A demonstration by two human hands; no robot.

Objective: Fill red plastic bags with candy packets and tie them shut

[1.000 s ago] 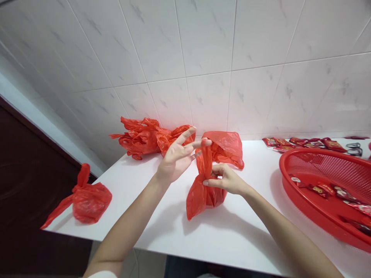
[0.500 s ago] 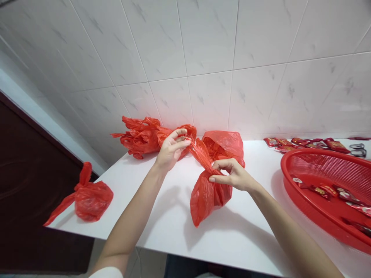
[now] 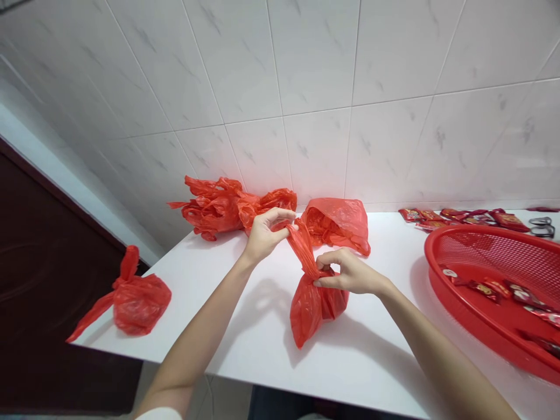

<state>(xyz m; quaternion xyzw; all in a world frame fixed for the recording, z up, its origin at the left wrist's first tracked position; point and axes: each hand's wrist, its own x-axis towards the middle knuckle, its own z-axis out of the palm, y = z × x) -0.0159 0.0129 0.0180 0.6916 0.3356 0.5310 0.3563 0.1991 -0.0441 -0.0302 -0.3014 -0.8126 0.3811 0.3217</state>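
Note:
A red plastic bag (image 3: 308, 312) with a full, rounded bottom and a twisted neck is held between my two hands over the white table. My left hand (image 3: 269, 233) is closed in a pinch on the top end of the bag's neck. Lower down, my right hand (image 3: 347, 271) pinches the bag at the base of the neck, thumb and forefinger pressed on the gathered plastic. What lies inside the bag is hidden by the red plastic.
A knotted red bag (image 3: 142, 303) sits at the table's left corner. Crumpled red bags (image 3: 214, 207) and another red bag (image 3: 345, 219) lie along the tiled wall. A red basket (image 3: 459, 326) with small packets stands at right, more snack packets (image 3: 507, 220) behind it.
Both hands and the bag have come down a little toward the table. My left hand has shifted slightly right, still pinching the top of the neck.

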